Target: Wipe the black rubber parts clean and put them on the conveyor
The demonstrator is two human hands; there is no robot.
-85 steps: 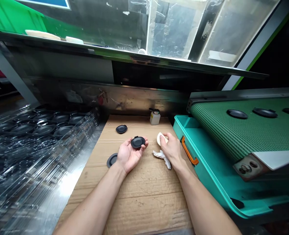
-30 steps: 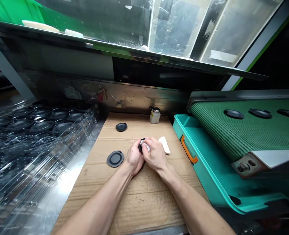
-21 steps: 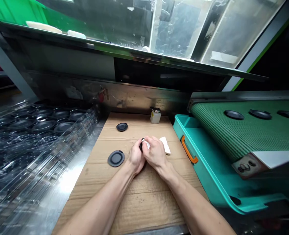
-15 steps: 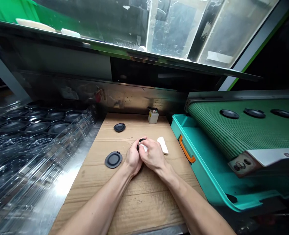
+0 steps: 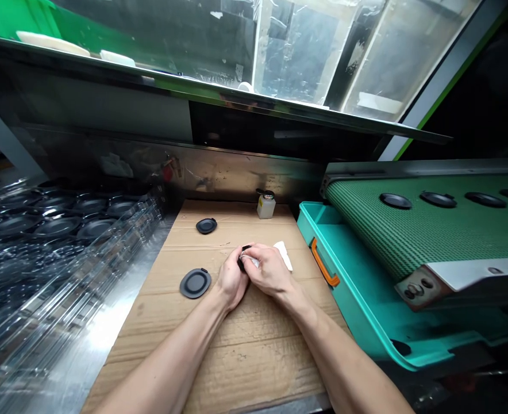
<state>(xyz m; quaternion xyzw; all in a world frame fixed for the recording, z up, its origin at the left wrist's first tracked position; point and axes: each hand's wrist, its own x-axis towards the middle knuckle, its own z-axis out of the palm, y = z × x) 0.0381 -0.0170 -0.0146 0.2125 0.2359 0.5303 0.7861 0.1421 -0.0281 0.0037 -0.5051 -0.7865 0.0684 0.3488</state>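
Observation:
My left hand (image 5: 231,280) is closed around a black plastic lid-like part (image 5: 241,263), which the fingers mostly hide. Pressed against that part is a white wiping cloth (image 5: 252,260), pinched in my right hand (image 5: 270,269). Both hands meet above the middle of a cardboard sheet (image 5: 237,356). To the left of them lies a round black lid (image 5: 195,283) with a small tab, and a second black lid (image 5: 206,225) is farther back. A folded white cloth (image 5: 283,256) rests just beyond my right hand. At the cardboard's far edge stands a small bottle (image 5: 266,205) with a dark top.
Clear plastic trays (image 5: 56,276) holding several black parts stand on the left. A teal bin (image 5: 353,299) with an orange handle (image 5: 324,263) sits to the right. Above it runs a green conveyor belt (image 5: 378,230) carrying several black lids (image 5: 395,200). A metal ledge (image 5: 219,167) closes off the back.
The view has shifted slightly. Both hands stay together at the same spot, and the right fingers have moved a little over the black part, more of which now shows.

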